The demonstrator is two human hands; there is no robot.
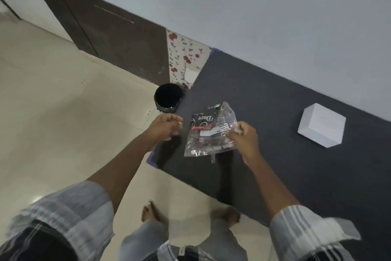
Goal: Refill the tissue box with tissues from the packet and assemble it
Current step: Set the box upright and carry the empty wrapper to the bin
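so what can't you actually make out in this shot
- Head view: whether the clear packet in the right hand still holds tissues; crinkled glare and blur hide it.
- Small print on the packet's white label: too small and blurred.
- Whether the left hand, half curled, holds anything: its fingers hide the palm.
- Any opening on the white tissue box: not visible from this angle.
- Inside the black bin: too dark.

Both arms are stretched forward from rolled striped sleeves, bare from the elbow down. The left hand [167, 126] is held palm-down with the fingers curled loosely inward, nothing seen in its grasp. The right hand [245, 137] is held further right, its fingertips pinched together on the edge of a clear packet [211, 134]. Two bare feet are seen below, between the arms.
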